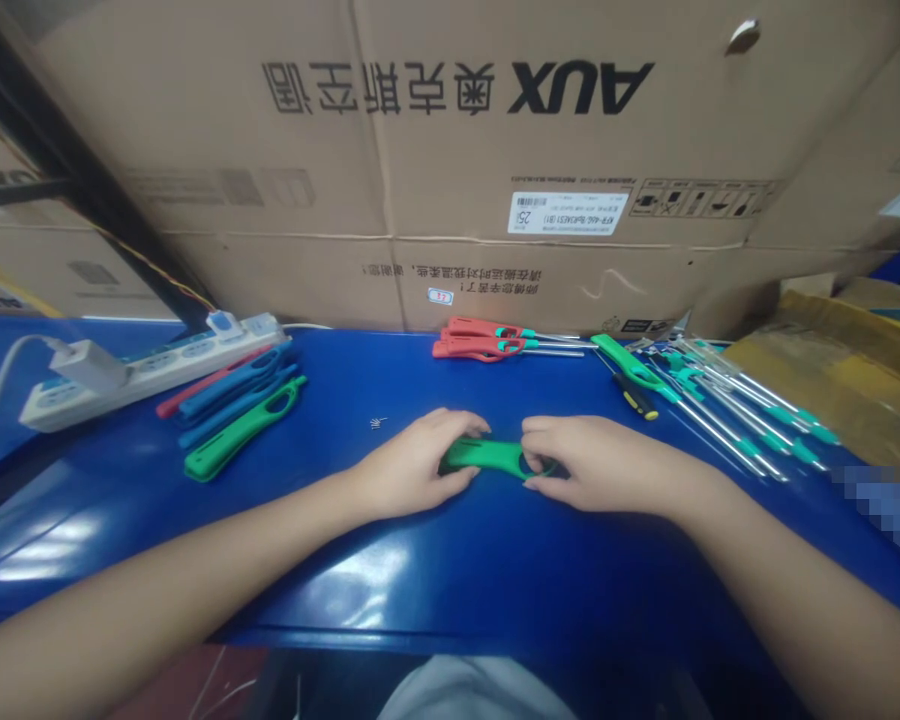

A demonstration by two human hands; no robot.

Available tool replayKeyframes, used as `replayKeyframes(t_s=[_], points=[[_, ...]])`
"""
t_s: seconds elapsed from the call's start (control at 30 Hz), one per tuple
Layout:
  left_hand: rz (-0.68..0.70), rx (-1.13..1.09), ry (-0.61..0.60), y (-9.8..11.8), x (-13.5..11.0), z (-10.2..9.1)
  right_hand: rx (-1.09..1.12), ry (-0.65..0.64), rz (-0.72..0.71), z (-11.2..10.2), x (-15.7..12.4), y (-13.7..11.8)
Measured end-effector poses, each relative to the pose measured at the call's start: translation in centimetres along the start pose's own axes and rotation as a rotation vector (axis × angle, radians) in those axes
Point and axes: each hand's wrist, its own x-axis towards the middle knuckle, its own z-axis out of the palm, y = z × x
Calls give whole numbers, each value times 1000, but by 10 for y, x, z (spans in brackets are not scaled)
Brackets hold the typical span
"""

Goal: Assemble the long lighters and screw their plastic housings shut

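A green plastic lighter handle (490, 456) lies flat on the blue table (450, 570) at the centre. My left hand (412, 462) is curled around its left end. My right hand (600, 462) pinches its right end, fingers closed over the ring part. Both hands rest on the table surface, and the ends of the handle are hidden under my fingers.
Green, blue and red handles (236, 410) lie at the left beside a white power strip (150, 370). Red lighters (495, 342) sit at the back centre. Several metal-tubed parts (727, 405) and a small screwdriver (636, 396) lie at the right. Large cardboard boxes (450, 160) wall the back.
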Motion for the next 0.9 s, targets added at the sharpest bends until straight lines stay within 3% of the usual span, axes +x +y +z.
replayKeyframes(t_s=[0.2, 0.4, 0.5, 0.6, 0.7, 0.8, 0.9], points=[[-52, -23, 45, -5, 1, 1, -64, 31, 8, -7, -4, 6], [-105, -35, 83, -10, 3, 3, -158, 321, 86, -15, -9, 23], [-107, -39, 94, -11, 3, 4, -172, 380, 86, -20, -13, 33], [-109, -19, 101, -10, 2, 3, -103, 349, 59, -24, -14, 36], [-100, 0, 95, -10, 2, 2, -3, 219, 8, -23, -13, 33], [-91, 11, 93, -13, 3, 3, 42, 58, -41, -15, -8, 25], [-86, 26, 112, -17, 4, 4, 5, 23, -58, -5, -1, 17]])
